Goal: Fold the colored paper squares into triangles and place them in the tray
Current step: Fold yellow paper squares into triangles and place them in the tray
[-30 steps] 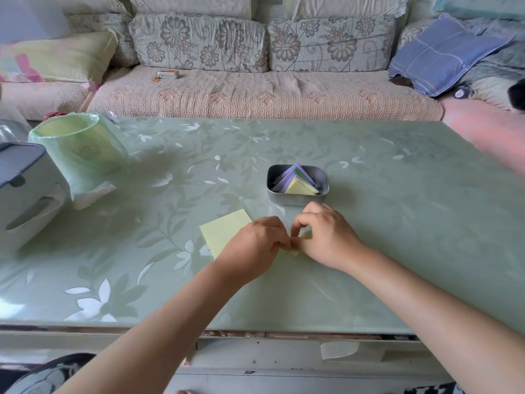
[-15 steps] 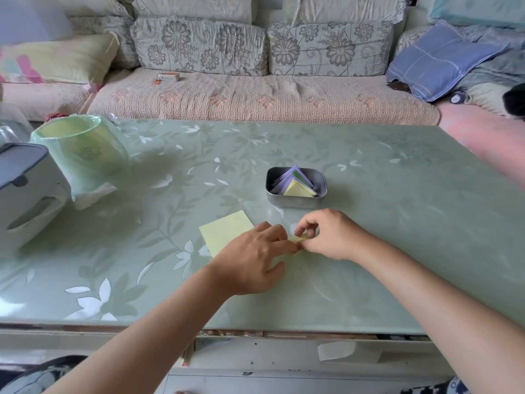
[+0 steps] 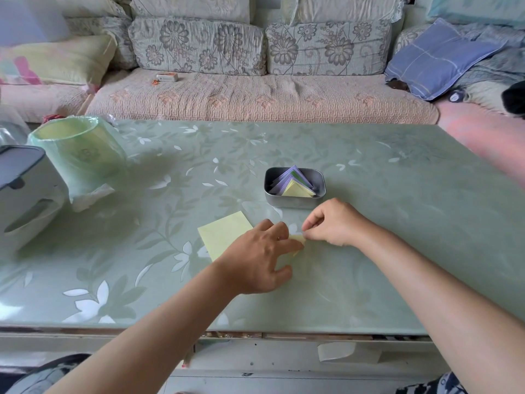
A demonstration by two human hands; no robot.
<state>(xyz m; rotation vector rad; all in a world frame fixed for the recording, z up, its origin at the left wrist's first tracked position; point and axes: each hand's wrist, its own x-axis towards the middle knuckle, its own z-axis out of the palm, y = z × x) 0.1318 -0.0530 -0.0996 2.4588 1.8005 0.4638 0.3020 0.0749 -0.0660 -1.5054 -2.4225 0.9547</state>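
Left hand [image 3: 255,258] spread, pressing a yellow paper square [image 3: 298,239] flat on the table [image 3: 397,223]; right hand [image 3: 333,223] pinches its corner, near the metal tray [image 3: 295,202]. I judge it light, limp, slippery: hold corners.

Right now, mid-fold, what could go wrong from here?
The small yellow paper is mostly hidden under the left hand, pinched by the right hand; its edges may crease misaligned. The left hand covers a corner of the spare yellow square and could drag it. The tray is already crowded with leaning triangles; another might knock some out.
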